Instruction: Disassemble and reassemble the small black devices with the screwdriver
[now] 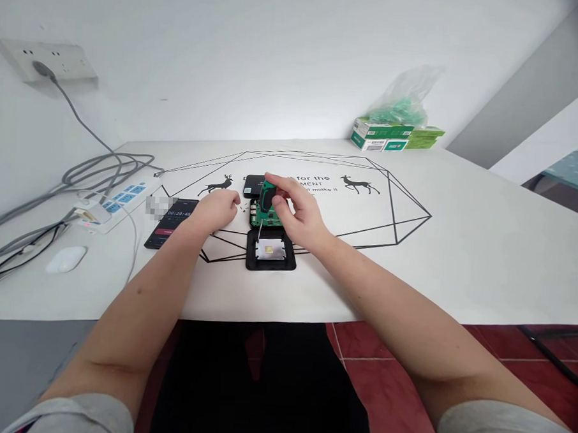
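Observation:
My right hand [299, 210] grips a green and black screwdriver [267, 196] from above, held nearly upright. Its thin metal shaft points down at the near left corner of a green circuit board [272, 219] in a black case. Just in front of the board lies a black case part [252, 259] with a silver metal plate [278, 249] and a yellowish square pad on it. My left hand [218, 209] rests on the table with its fingers curled closed; what they hold, if anything, is hidden. Several tiny dark pieces, apparently screws [244, 207], lie beside its fingertips.
Behind the board lies a flat black box [253, 186]. Left of my left hand is a phone [176, 219] showing a timer. Farther left are a power strip [122, 199], grey cables, glasses [26, 250] and a white mouse [67, 259]. Green-and-white boxes [383, 134] stand at the back right.

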### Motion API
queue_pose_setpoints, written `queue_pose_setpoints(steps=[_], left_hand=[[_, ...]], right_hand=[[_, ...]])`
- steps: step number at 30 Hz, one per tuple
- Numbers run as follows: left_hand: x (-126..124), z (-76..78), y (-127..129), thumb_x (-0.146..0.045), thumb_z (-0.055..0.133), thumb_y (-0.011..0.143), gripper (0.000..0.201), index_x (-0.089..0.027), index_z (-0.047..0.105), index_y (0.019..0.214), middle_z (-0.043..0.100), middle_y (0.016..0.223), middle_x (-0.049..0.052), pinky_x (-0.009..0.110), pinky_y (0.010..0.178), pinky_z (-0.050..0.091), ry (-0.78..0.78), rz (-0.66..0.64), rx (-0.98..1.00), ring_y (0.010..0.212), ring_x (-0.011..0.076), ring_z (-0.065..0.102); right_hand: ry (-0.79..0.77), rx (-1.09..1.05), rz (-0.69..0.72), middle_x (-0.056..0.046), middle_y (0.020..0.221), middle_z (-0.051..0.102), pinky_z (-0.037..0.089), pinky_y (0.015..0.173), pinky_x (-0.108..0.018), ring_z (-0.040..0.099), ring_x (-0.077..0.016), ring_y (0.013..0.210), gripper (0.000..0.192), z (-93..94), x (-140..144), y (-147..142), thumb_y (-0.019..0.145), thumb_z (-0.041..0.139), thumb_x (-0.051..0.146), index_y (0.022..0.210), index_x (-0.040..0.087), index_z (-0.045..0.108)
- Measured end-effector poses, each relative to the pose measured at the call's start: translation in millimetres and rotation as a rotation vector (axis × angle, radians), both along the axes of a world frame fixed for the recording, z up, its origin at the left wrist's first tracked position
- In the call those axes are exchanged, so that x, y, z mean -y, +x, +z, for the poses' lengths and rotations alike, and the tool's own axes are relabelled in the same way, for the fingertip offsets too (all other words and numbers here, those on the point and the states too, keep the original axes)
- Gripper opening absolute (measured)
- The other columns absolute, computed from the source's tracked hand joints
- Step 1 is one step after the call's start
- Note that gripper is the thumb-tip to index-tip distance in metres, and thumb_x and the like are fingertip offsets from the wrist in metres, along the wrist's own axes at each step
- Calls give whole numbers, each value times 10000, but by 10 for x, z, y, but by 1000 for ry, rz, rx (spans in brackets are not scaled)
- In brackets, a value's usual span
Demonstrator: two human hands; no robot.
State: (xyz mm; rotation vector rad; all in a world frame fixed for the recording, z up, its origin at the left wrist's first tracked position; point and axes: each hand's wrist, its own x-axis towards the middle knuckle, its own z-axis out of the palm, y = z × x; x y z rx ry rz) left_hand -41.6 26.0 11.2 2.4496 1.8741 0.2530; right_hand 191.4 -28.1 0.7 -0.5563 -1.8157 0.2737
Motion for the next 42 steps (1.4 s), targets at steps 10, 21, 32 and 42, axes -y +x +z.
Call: queue_pose_setpoints(steps=[10,21,32,42], left_hand=[[-27,-80,-16,-161,493,1023,411,-230,755,1332,769,1321,112,350,919,563,-47,18,-162,1178,291,718],[-92,-209,-42,-114,482,1030,435,-212,751,1358,725,1383,127,355,964,562,-48,-37,-202,1245,299,683],[-119,-223,-71,-128,505,1018,425,-232,783,1322,754,1312,127,364,942,575,-45,-36,-187,1165,298,724],[-81,-159,-37,-158,539,1010,338,-214,809,1206,775,1274,112,334,940,581,-76,-5,-153,1098,273,751]], right_hand=[[-170,-168,31,-52,1063,690,615,852,-430,666,-212,933,324,-2,-28,52,1061,627,537,1275,311,717],[-316,-310,90,-45,1287,763,652,857,-433,765,-187,909,435,-16,29,-35,913,834,584,1089,313,543],[-12,-75,22,-59,1113,694,598,905,-461,663,-216,984,302,60,41,62,1087,597,453,1325,328,735],[-163,-166,45,-73,1277,612,621,884,-438,659,-222,1079,263,19,-27,75,1036,667,501,1218,310,677]])
